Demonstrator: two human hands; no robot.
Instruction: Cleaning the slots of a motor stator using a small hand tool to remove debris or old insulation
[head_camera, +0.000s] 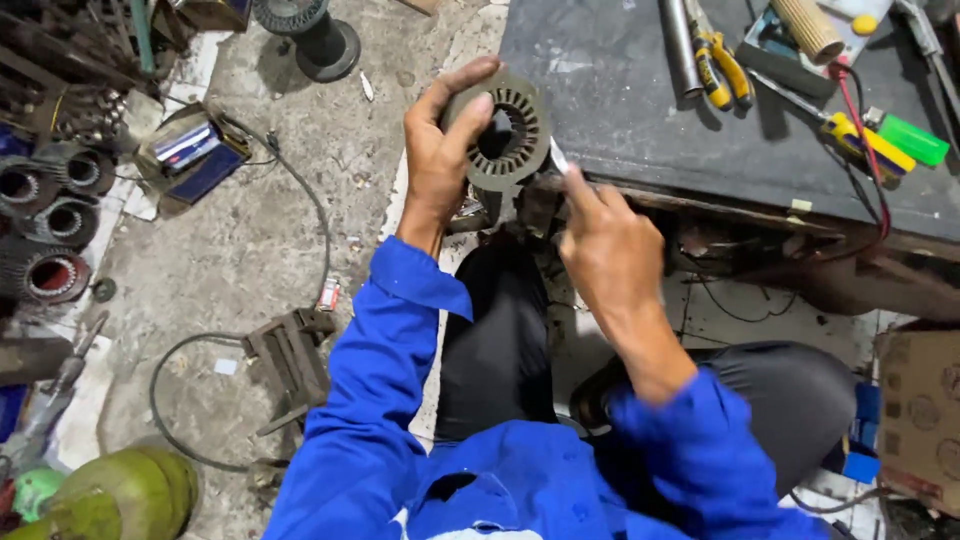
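- Clutter is sitting at far left: wound motor stators (45, 235) are piling up on the concrete floor (260, 230), and a green gas cylinder (120, 495) is lying at the bottom corner.
- We're moving in past a black cable (310, 200) snaking across the floor and a small metal stand (290, 355) beside our knee.
- We're wrapping our left hand (437, 160) round the grey slotted stator core (500, 130), thumb over the top rim, fingers curled behind, so the hold is closing firmly on it. The core is hanging in the air, just off the edge of the dark workbench (650, 110), above our lap.
- We're pinching a thin pale strip (558, 158) in our right hand (605, 235), fingertips closed tight on it, its tip touching the core's right edge by the slots.
- Over on the bench, yellow-handled pliers (722, 65), a steel tube (680, 45) and a green-capped tool (905, 140) are lying well apart from the work.
- What we're judging as risks: the strip is looking thin, so a skewed push could be buckling it or missing the slot; the slot edges may be sharp enough to nick a fingertip; and with one hand alone carrying the core, a slackening hold could be dropping it onto our leg.
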